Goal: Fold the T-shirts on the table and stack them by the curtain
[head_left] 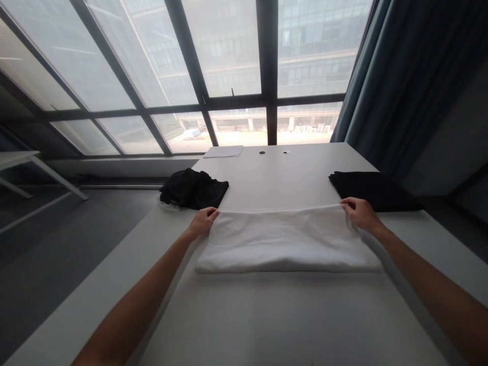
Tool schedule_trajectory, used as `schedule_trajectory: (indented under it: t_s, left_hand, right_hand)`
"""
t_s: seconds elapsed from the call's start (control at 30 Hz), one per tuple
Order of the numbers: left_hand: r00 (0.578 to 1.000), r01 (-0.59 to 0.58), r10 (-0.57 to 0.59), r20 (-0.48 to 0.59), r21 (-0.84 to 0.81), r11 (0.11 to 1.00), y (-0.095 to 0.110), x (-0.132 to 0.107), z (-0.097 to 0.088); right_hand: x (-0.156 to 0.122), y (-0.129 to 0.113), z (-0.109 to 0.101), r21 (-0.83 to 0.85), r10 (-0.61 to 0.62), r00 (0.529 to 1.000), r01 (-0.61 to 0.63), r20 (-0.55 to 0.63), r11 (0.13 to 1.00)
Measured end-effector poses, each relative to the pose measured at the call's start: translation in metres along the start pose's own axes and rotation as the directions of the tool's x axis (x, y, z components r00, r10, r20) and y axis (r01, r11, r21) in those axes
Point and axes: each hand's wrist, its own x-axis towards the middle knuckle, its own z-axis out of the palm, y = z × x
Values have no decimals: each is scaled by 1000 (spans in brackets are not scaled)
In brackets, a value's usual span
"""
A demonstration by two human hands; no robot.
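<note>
A folded piece of white cloth (285, 241), perhaps a garment, stretches between my two hands above the white table (267, 315). My left hand (205, 220) pinches its far left corner between thumb and fingers. At the far right corner, my right hand (359, 212) grips the cloth the same way. The far edge is pulled nearly straight, while the near edge hangs or rests close to the tabletop; I cannot tell whether it touches. Soft wrinkles run across the middle of the fabric.
Beyond my left hand lies a crumpled black cloth pile (192, 188), with something whitish under it. A neatly folded black cloth stack (373, 190) sits at the right. Papers (223, 152) lie at the table's far end. A blue-grey curtain (385, 76) hangs at right.
</note>
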Motion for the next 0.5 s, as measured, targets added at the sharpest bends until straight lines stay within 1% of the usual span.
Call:
schedule_trajectory:
  t_s: [0.07,0.17,0.23,0.3,0.37,0.4,0.43,0.47,0.5]
  left_hand:
    - [1000,12,-12,-11,8,1000,-5,7,0]
    - [999,19,-14,-44,99,995,-7,18,3]
    - [998,23,-14,-55,153,988,-6,23,6]
    - [996,38,-23,-84,182,983,1,23,9]
    - [988,32,5,-157,234,972,17,17,16]
    - [982,2,51,-183,275,961,29,12,23]
    - [976,-52,117,-186,321,946,44,4,33]
    - [965,-130,204,-163,376,918,60,-6,46]
    - [957,-232,281,-72,391,891,78,-17,62]
  right_hand:
    - [10,3,1,-7,-13,1000,13,-25,1000]
    - [22,2,7,-68,10,1000,-12,-19,998]
    - [23,-1,11,-169,26,999,-21,28,985]
    - [18,-8,16,-320,3,999,12,44,947]
    - [4,-25,24,-453,-78,997,67,-5,889]
    - [-5,-38,30,-488,-134,990,102,-31,867]
    - [-17,-53,38,-497,-190,981,141,-49,856]
    - [-30,-70,48,-476,-238,971,194,-32,858]
    - [-44,-87,60,-432,-271,962,253,20,866]
